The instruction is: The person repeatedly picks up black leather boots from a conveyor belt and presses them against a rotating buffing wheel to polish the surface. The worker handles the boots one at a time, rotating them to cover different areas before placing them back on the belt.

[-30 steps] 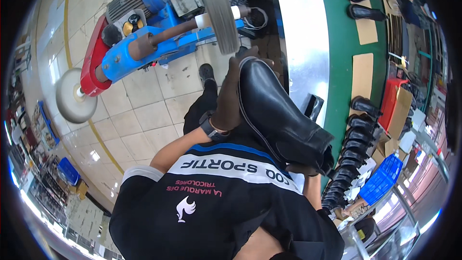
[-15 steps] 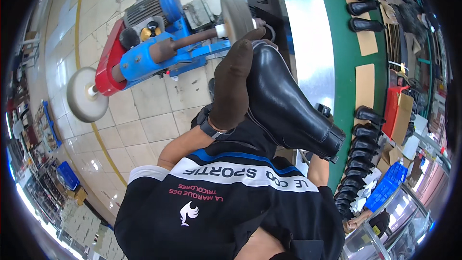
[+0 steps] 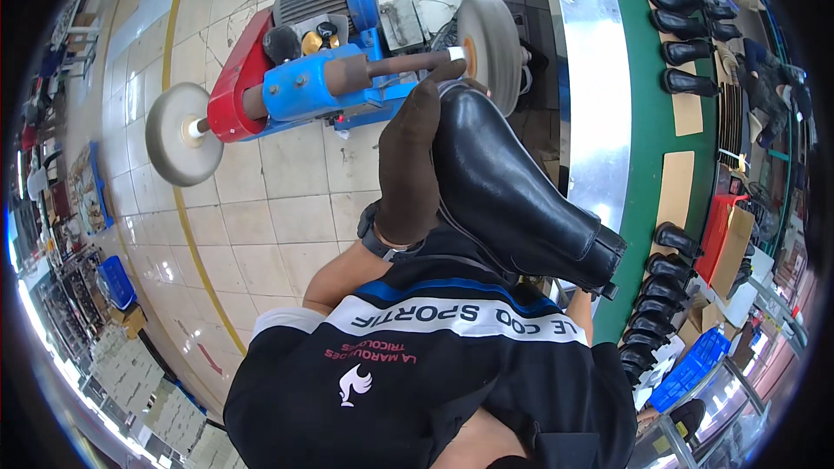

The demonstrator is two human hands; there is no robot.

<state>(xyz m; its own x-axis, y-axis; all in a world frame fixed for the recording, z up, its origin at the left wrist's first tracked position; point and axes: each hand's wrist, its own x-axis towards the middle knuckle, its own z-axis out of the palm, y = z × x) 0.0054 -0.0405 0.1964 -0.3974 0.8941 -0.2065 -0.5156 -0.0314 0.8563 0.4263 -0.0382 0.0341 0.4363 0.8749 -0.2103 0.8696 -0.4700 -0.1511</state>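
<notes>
A shiny black ankle boot (image 3: 512, 182) lies slantwise in front of me, rounded end up by the polishing wheel (image 3: 491, 56) and the other end at lower right. My left hand (image 3: 408, 161), in a dark brown glove, is closed along the boot's left side, fingers pointing to its rounded end. Boot and fingertips overlap the wheel's lower left edge; whether they touch it, I cannot tell. Behind the boot my right hand is hidden; only a bit of the right forearm (image 3: 580, 313) shows below it.
The wheel belongs to a blue and red motor machine (image 3: 300, 87), with a second pale wheel (image 3: 184, 135) at its left. To the right runs a metal-edged green bench (image 3: 647, 122) bearing rows of black boots (image 3: 665, 287). A blue crate (image 3: 692, 369) stands at lower right.
The view has shifted, so machine and bench appear farther right. Against the wheel, the boot and my left hand have moved left, from its lower right side to its lower left.
</notes>
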